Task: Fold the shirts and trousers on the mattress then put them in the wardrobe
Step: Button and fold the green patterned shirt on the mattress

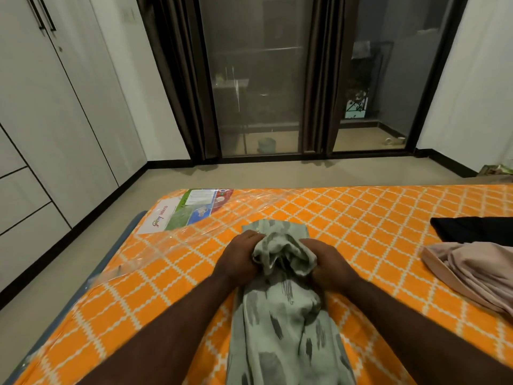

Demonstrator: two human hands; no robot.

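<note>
Here, green shirt [280, 315] lying lengthwise on the orange mattress [361, 218], long axis running away from the person, left hand [240, 257] and right hand [330, 266] both gripping its bunched middle, pink garment [472, 273] and black garment [477, 229] lying apart at right, wardrobe [41, 120] standing at left.

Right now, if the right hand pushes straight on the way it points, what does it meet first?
The right hand points inward, left; it would first meet the bunched green shirt it grips, then probably the left hand.
</note>
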